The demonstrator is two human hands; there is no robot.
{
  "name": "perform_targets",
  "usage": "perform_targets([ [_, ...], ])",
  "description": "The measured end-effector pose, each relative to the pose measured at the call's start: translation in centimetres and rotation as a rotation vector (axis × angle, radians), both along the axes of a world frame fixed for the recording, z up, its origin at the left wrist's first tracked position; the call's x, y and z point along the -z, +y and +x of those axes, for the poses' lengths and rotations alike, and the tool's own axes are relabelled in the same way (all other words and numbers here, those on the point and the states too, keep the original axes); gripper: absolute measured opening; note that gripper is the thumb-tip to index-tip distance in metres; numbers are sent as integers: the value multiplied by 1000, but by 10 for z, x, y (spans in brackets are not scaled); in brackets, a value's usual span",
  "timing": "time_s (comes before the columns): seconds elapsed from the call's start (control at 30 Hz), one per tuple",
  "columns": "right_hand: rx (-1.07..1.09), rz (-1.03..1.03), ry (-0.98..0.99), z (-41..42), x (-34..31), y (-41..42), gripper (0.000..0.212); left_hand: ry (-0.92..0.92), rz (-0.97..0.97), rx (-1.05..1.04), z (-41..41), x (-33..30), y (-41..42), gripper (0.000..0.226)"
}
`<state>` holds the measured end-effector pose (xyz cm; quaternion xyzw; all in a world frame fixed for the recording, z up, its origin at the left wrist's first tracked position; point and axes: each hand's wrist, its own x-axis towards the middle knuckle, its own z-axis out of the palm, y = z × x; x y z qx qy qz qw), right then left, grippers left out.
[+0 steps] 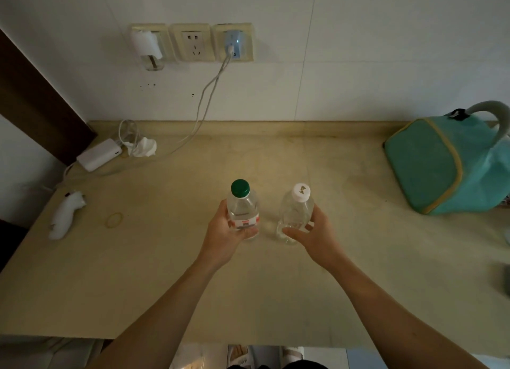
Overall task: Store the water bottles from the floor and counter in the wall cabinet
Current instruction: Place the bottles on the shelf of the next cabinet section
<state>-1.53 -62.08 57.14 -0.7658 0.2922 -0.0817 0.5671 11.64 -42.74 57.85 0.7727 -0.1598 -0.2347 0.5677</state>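
- The bench (pixel 345 203) lies bare between the bottles and the back wall.
- A teal bag (pixel 447 167) blocks the right rear corner.
- A charger (pixel 99 154), cables (pixel 201 111) and tissue (pixel 145 147) crowd the left rear corner.
- A white toy (pixel 66 214) and rubber band (pixel 115 220) lie near the left edge.
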Motion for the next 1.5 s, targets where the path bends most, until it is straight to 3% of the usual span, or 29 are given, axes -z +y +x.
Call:
perform_targets([
  [0.1,56,14,-15,-3,-6,3,50,-2,-17,-14,-1,-1,-2,57],
  [0.2,106,34,-61,-8,-25,5,58,-21,-79,1,-2,-15,-6,57],
  [0.33,162,-30,-159,-12,-72,2,48,-107,-171,65,2,-66,-18,57],
  [0.7,250,-310,-623,-29,-285,-1,38,-542,-457,250,-1,-295,-54,59],
  [1.07,351,-580,-995,-62,-519,-13,36,-853,-777,269,-34,-530,-67,54],
  [1.27,367,-548,-1018,-63,-608,-41,36,-882,-761,273,-37,-622,-96,51],
  [1.5,366,-435,-877,-48,-652,-77,44,-765,-557,275,-20,-662,-134,46],
])
